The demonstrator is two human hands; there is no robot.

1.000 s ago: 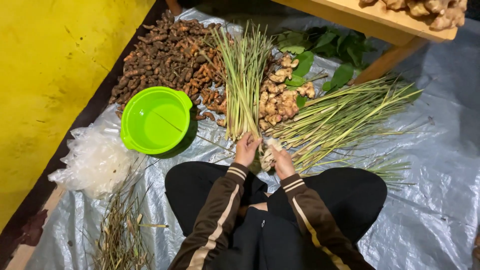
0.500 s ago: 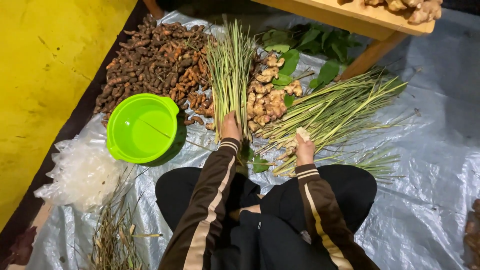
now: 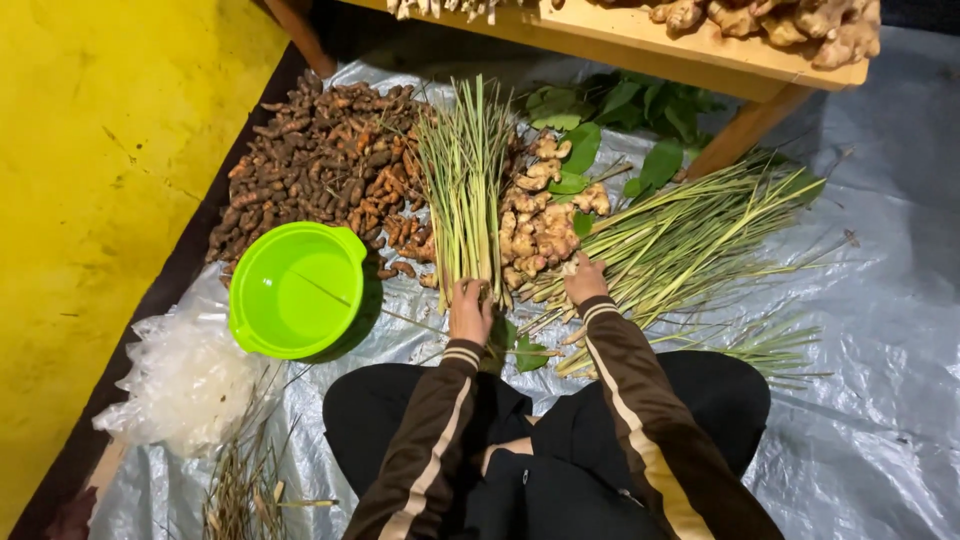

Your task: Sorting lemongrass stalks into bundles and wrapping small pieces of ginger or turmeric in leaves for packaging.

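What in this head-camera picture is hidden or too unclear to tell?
- Left hand: palm faces away over the upright lemongrass bundle; grip unclear.
- Right hand: fingertips buried among slanted lemongrass stalks.
- Wooden table: cut by top edge.
- Green plastic bowl: contents too thin to identify.

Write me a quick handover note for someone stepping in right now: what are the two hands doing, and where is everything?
Left hand: gripping the base of the upright lemongrass bundle.
Right hand: resting on the stalk ends of the fanned lemongrass pile, beside the ginger heap; grip unclear.
Nearby: turmeric roots, an empty green bowl, all on a plastic sheet.
Done: one bundle gathered upright.
Left: the loose stalks on the right lie ungathered.
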